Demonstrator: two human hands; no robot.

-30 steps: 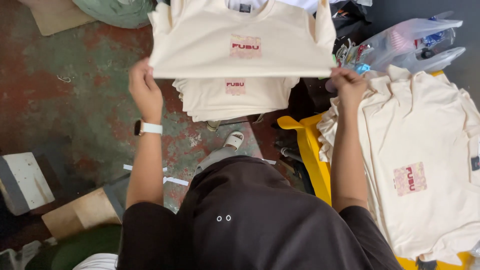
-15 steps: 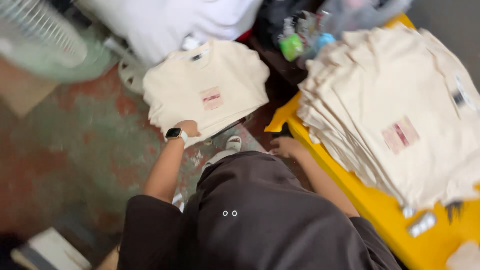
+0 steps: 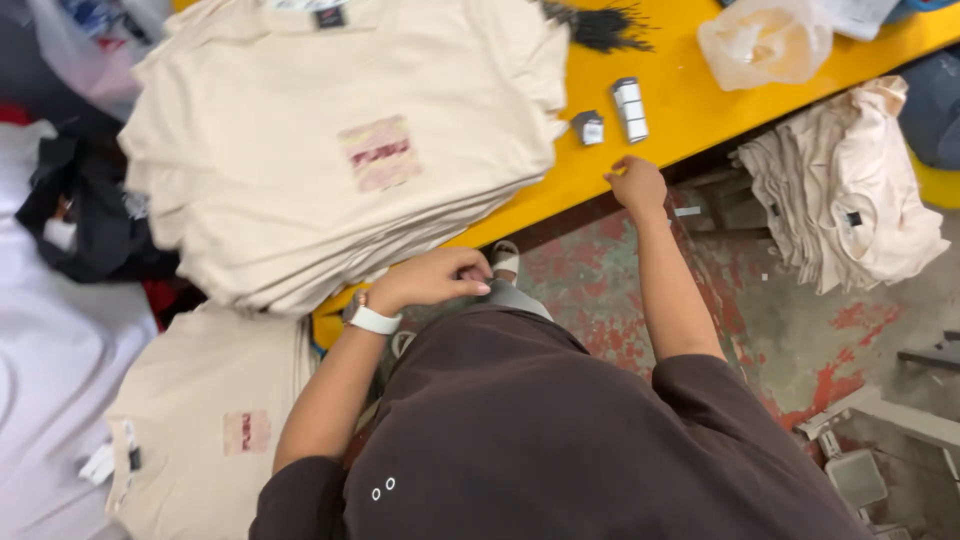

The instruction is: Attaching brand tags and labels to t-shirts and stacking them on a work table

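Both arms bent forward, hands apart

The left hand (image 3: 432,279) is curled loosely; the right hand (image 3: 637,185) is held at the table's edge.
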